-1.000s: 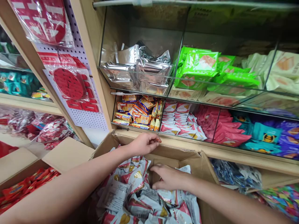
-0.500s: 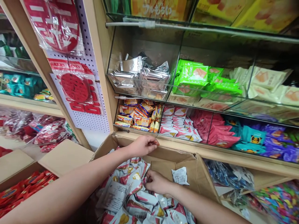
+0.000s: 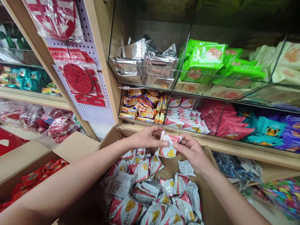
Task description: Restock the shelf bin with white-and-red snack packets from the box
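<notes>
Your left hand [image 3: 146, 138] and right hand [image 3: 193, 153] pinch one snack packet [image 3: 168, 150] above the cardboard box [image 3: 112, 137]. Too tight a squeeze could crush it.

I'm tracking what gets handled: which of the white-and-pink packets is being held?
The held packet is above the carton, between the left hand and right hand; the similar packets lie in the carton or on the shelf.

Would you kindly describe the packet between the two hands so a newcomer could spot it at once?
Find the cardboard box at bottom centre. Over its far side, the left hand and right hand hold one white-and-pink snack packet. The matching packets lie inside the box; this one alone is held aloft.
</notes>
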`<move>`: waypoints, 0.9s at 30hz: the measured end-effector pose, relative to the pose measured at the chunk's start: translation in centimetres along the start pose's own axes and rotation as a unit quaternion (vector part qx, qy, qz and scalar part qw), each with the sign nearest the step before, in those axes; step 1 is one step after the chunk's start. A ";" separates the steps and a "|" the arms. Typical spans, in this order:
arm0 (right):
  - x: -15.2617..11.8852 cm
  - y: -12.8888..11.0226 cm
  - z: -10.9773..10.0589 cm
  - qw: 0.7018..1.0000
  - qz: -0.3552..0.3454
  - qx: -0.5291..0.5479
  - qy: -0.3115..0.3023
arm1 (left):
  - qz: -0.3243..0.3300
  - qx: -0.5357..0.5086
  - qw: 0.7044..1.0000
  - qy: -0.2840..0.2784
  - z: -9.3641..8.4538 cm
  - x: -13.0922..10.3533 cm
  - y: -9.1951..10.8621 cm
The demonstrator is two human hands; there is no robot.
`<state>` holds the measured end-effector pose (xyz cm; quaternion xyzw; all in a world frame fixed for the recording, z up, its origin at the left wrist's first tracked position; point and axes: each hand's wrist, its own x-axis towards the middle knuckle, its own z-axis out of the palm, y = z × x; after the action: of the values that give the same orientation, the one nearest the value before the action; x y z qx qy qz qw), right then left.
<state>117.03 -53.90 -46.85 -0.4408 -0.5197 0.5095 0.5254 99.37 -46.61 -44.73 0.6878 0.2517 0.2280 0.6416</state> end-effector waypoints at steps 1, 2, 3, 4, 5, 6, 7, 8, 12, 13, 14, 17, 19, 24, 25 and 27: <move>0.0 0.1 0.1 1.000 -0.005 0.012 0.007 | -0.014 -0.016 1.000 -0.009 0.1 0.0 0.2; 0.0 0.3 0.1 1.000 -0.007 0.023 0.014 | -0.026 -0.025 0.999 -0.013 0.3 0.0 0.3; 0.1 0.5 0.1 0.999 -0.007 0.034 0.020 | -0.033 -0.029 0.999 -0.008 0.4 0.0 0.3; 0.1 0.7 0.1 0.999 -0.007 0.046 0.026 | -0.034 -0.032 0.999 0.001 0.6 0.1 0.3; 0.2 0.9 0.1 0.998 -0.008 0.057 0.034 | -0.029 -0.036 0.999 0.009 0.7 0.2 0.2; 0.2 1.0 0.0 0.997 -0.010 0.065 0.042 | -0.023 -0.045 0.999 0.014 0.8 0.3 0.0; 0.3 1.1 0.0 0.996 -0.014 0.070 0.052 | -0.018 -0.056 0.998 0.015 1.0 0.4 -0.2; 0.3 1.1 0.0 0.995 -0.019 0.070 0.063 | -0.013 -0.067 0.998 0.015 1.1 0.5 -0.4; 0.5 1.2 0.0 0.993 -0.040 0.070 0.088 | 0.007 -0.098 0.993 0.061 1.7 0.7 -0.7; 0.5 1.3 0.0 0.994 -0.039 0.067 0.079 | 0.004 -0.102 0.992 0.080 1.8 0.7 -0.7; 0.5 1.4 -0.1 0.996 -0.036 0.060 0.063 | -0.003 -0.105 0.990 0.096 1.9 0.7 -0.6; 0.5 1.7 -0.6 0.999 -0.033 -0.010 0.016 | -0.024 -0.108 0.987 0.114 1.9 0.6 -0.1; 0.4 1.8 -0.8 0.997 -0.047 -0.068 0.009 | -0.026 -0.112 0.988 0.103 1.7 0.6 0.2; 0.3 2.3 -0.4 0.996 -0.064 -0.059 0.034 | -0.025 -0.128 0.983 0.130 1.8 0.9 -0.1; 0.3 2.4 -0.2 0.996 -0.056 -0.054 0.032 | -0.021 -0.128 0.981 0.145 1.9 1.0 -0.2; 0.3 2.3 0.1 0.997 -0.039 -0.062 0.027 | -0.017 -0.105 0.979 0.172 2.0 0.9 -0.4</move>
<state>116.77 -53.36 -49.08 -0.4655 -0.5525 0.4438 0.5302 101.34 -47.56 -45.30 0.5626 0.3444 0.3574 0.6611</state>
